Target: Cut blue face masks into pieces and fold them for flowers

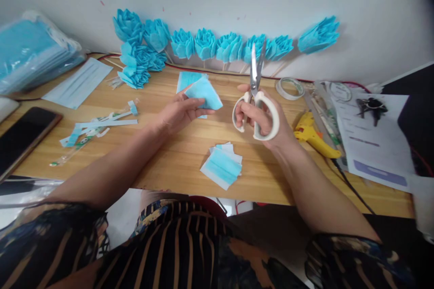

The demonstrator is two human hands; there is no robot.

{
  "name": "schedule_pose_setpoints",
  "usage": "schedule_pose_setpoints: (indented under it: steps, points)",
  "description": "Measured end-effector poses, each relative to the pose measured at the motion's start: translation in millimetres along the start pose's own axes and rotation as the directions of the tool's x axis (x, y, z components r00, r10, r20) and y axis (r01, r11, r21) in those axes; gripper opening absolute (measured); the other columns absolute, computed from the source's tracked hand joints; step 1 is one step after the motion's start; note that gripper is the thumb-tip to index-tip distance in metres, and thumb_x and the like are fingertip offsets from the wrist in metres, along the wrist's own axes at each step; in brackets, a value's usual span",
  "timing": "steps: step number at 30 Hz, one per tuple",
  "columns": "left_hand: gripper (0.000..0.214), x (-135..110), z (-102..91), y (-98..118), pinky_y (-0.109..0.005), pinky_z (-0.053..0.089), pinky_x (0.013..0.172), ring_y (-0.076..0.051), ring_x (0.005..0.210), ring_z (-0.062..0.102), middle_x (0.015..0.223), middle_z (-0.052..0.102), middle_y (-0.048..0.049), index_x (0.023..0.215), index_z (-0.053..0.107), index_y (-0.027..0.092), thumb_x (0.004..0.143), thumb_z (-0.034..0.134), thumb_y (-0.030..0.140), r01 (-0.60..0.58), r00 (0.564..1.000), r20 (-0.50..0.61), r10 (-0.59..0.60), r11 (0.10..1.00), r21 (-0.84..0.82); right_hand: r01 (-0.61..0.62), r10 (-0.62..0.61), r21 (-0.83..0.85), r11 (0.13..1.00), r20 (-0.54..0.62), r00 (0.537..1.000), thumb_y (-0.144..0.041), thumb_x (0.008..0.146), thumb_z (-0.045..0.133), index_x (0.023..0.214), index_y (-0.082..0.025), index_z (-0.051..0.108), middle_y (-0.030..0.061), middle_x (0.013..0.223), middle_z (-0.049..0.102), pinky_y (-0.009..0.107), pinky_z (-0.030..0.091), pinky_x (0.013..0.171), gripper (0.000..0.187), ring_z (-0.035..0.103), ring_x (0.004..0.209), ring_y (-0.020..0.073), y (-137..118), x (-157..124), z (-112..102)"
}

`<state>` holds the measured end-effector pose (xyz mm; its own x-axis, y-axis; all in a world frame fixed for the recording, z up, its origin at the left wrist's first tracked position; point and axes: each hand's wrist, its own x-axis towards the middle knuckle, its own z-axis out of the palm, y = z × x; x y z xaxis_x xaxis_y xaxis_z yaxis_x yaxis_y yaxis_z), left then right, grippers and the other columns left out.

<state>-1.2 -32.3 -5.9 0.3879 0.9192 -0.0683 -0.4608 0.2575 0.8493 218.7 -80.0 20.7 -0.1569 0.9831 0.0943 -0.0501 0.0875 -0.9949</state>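
Note:
My left hand (185, 110) pinches a folded piece of light blue mask fabric (205, 93) between thumb and fingers. In my right hand (267, 115) are white-handled scissors (271, 122), fingers through the loops, blades slightly parted and pointing toward the wall. Behind the left hand lies another blue fabric piece (186, 79), partly covered by the hand. A small stack of cut blue and white squares (222, 167) rests near the table's front edge, between my forearms.
Blue handmade flowers (205, 44) on sticks lean along the wall. A bag of masks (30, 54), a phone (29, 137) and fabric strips (105, 123) are on the left. Tape (290, 89), a yellow glue gun (315, 137), papers (373, 144) and keys (372, 106) lie on the right.

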Motion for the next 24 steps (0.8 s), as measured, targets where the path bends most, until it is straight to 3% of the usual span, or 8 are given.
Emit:
schedule_pose_setpoints:
  steps: [2, 5, 8, 11, 15, 19, 24]
  points:
    - [0.053, -2.3, 2.6, -1.5, -0.036, 0.064, 0.091, -0.017, 0.088, 0.075, 0.093, 0.074, -0.0016, 0.128, 0.064, 0.017, 0.077, 0.074, 0.007, 0.014, 0.999, 0.031, -0.014, 1.0, -0.005, 0.078, -0.091, -0.147, 0.986, -0.086, 0.992, -0.041, 0.077, 0.082, 0.118, -0.027, 0.06, -0.0045, 0.074, 0.06, 0.029, 0.047, 0.053, 0.049, 0.057, 0.057, 0.0126, 3.8, 2.3, 0.3]
    - [0.052, -5.0, 5.0, -4.0, -0.043, 0.062, 0.097, -0.023, 0.098, 0.075, 0.096, 0.075, -0.0041, 0.129, 0.063, 0.016, 0.078, 0.072, 0.008, 0.047, 0.996, 0.075, -0.046, 0.999, -0.007, 0.122, -0.154, -0.29, 0.949, -0.09, 0.984, -0.042, 0.073, 0.086, 0.118, -0.028, 0.06, -0.003, 0.08, 0.064, 0.031, 0.052, 0.063, 0.054, 0.061, 0.069, 0.0148, 10.1, 4.0, 0.4]
    - [0.054, -6.3, 4.6, -6.4, -0.048, 0.06, 0.101, -0.028, 0.108, 0.074, 0.105, 0.076, -0.0076, 0.132, 0.061, 0.017, 0.079, 0.072, 0.01, 0.067, 0.992, 0.109, -0.066, 0.998, -0.002, 0.118, -0.134, -0.271, 0.955, -0.043, 0.99, -0.048, 0.072, 0.086, 0.118, -0.028, 0.059, -0.0004, 0.087, 0.069, 0.032, 0.055, 0.069, 0.057, 0.064, 0.076, 0.0167, 15.9, 4.3, -0.2]
    - [0.053, -6.1, 2.0, -9.0, -0.051, 0.059, 0.101, -0.031, 0.113, 0.072, 0.113, 0.076, -0.0103, 0.132, 0.061, 0.016, 0.081, 0.072, 0.01, 0.075, 0.988, 0.136, -0.076, 0.997, 0.011, 0.092, -0.093, -0.2, 0.975, 0.006, 0.996, -0.051, 0.074, 0.085, 0.12, -0.027, 0.058, 0.0001, 0.09, 0.07, 0.029, 0.054, 0.063, 0.058, 0.063, 0.07, 0.0141, 19.8, 4.6, -2.2]
    - [0.052, -5.8, 0.5, -11.9, -0.05, 0.061, 0.098, -0.032, 0.112, 0.073, 0.115, 0.076, -0.0115, 0.133, 0.06, 0.016, 0.082, 0.073, 0.012, 0.07, 0.984, 0.164, -0.075, 0.997, 0.034, 0.086, -0.078, -0.175, 0.981, 0.049, 0.996, -0.052, 0.077, 0.082, 0.121, -0.027, 0.057, -0.0006, 0.09, 0.068, 0.027, 0.051, 0.057, 0.057, 0.06, 0.065, 0.0118, 22.4, 6.1, -4.6]
    - [0.054, -6.6, 2.4, -13.5, -0.046, 0.064, 0.093, -0.03, 0.107, 0.075, 0.114, 0.076, -0.0112, 0.135, 0.059, 0.017, 0.084, 0.075, 0.016, 0.072, 0.978, 0.193, -0.084, 0.995, 0.071, 0.135, -0.133, -0.206, 0.969, 0.023, 0.991, -0.052, 0.077, 0.082, 0.12, -0.027, 0.057, -0.0014, 0.086, 0.067, 0.029, 0.054, 0.063, 0.056, 0.063, 0.068, 0.0132, 22.4, 5.8, -2.2]
    - [0.053, -5.2, 3.4, -15.1, -0.042, 0.065, 0.086, -0.026, 0.093, 0.077, 0.099, 0.077, -0.0073, 0.127, 0.064, 0.016, 0.078, 0.084, 0.022, 0.051, 0.983, 0.169, -0.066, 0.995, 0.09, 0.226, -0.3, -0.464, 0.856, -0.09, 0.95, -0.04, 0.082, 0.078, 0.118, -0.028, 0.062, -0.0003, 0.088, 0.07, 0.035, 0.055, 0.075, 0.041, 0.066, 0.077, 0.0171, 13.3, -6.2, 8.2]
